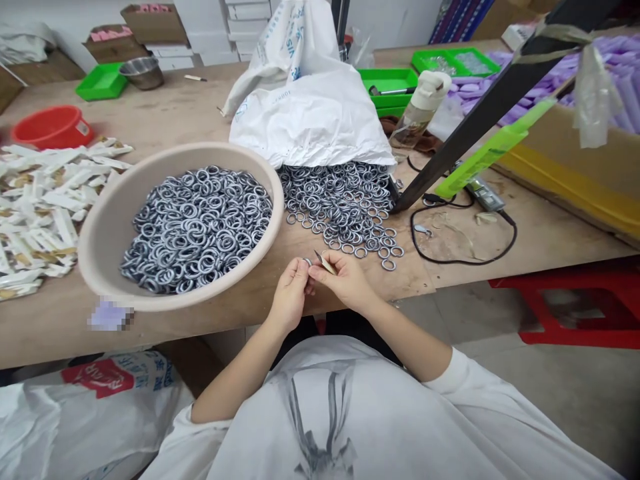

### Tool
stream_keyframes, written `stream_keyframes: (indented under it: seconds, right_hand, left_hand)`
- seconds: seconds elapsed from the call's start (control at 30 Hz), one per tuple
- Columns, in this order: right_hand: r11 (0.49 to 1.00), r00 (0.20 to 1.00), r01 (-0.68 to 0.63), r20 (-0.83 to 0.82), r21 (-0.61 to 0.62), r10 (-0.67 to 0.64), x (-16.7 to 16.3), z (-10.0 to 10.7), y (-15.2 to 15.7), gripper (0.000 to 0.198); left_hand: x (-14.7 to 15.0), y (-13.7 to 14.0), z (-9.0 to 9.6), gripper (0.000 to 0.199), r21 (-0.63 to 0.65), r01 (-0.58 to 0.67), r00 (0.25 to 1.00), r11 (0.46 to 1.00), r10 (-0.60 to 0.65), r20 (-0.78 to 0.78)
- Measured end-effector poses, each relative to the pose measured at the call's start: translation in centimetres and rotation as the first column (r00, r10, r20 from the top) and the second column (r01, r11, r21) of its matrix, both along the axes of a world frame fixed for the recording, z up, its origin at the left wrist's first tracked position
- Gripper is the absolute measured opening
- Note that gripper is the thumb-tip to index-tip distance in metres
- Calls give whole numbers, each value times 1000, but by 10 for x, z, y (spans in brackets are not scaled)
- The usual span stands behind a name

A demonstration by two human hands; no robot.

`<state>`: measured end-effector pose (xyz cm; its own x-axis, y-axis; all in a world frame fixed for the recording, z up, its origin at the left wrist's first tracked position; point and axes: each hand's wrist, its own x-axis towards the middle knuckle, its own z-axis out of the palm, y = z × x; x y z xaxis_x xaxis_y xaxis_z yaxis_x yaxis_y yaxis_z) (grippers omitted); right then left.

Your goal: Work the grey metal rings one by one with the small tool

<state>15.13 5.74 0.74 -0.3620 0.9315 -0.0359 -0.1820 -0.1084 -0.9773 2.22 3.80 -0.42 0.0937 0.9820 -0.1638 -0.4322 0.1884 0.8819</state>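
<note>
My left hand [291,288] is closed, pinching a grey ring [308,261] between thumb and fingers. Close against it, my right hand [349,280] grips a small pointed knife [327,265] with a pale handle, its dark tip directed up and left near the ring. To the left stands a wide beige basin [93,247] filled with grey rings [200,230]. Just beyond my hands, a heap of loose rings [345,210] spills from the mouth of a white woven sack [310,127] onto the wooden table [240,290].
White strips [45,213] are piled at the far left beside a red bowl [53,127]. A dark slanted post [480,113] rises on the right, near a cable [465,262] and a bottle [425,103]. A red stool [575,293] stands below the table edge.
</note>
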Motion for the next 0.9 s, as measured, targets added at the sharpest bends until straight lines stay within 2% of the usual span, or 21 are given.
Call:
stream_keyframes:
  seconds: [0.07, 0.17, 0.27, 0.33, 0.43, 0.5, 0.57, 0.67, 0.73, 0.9]
  right_hand:
    - [999, 999, 40, -4, 34, -40, 2, 1, -2, 36]
    - [992, 999, 10, 41, 127, -15, 9, 3, 5, 41]
    - [956, 976, 69, 179, 284, -124, 16, 7, 12, 38]
    - [891, 919, 59, 324, 450, -224, 19, 9, 10, 37]
    - [755, 818, -116, 493, 646, -297, 22, 12, 0, 37]
    - [684, 771, -192, 539, 704, -339, 23, 13, -7, 38]
    - [655, 739, -216, 559, 724, -375, 23, 13, -10, 38]
    - [652, 724, -223, 571, 725, -387, 24, 15, -10, 39]
    - [670, 739, -231, 575, 705, -351, 24, 15, -10, 41]
    - [792, 790, -226, 582, 568, -193, 21, 9, -10, 44]
  left_hand:
    - [3, 0, 0, 41, 26, 35, 999, 999, -35, -4]
    - [3, -1, 4, 40, 29, 84, 996, 996, -84, 16]
    - [2, -2, 11, 41, -11, 112, 991, 994, -111, 70]
    - [1, -3, 16, 41, -47, 123, 986, 991, -117, 121]
    - [2, -5, 21, 42, -100, 87, 985, 991, -71, 156]
    - [3, -5, 23, 44, -134, 52, 989, 990, -33, 145]
    - [5, -6, 25, 44, -157, 42, 991, 987, -21, 133]
    - [6, -6, 26, 45, -158, 68, 989, 985, -46, 137]
    - [5, -5, 26, 46, -148, 101, 987, 984, -81, 138]
    - [-3, -3, 21, 46, -133, 178, 977, 975, -159, 144]
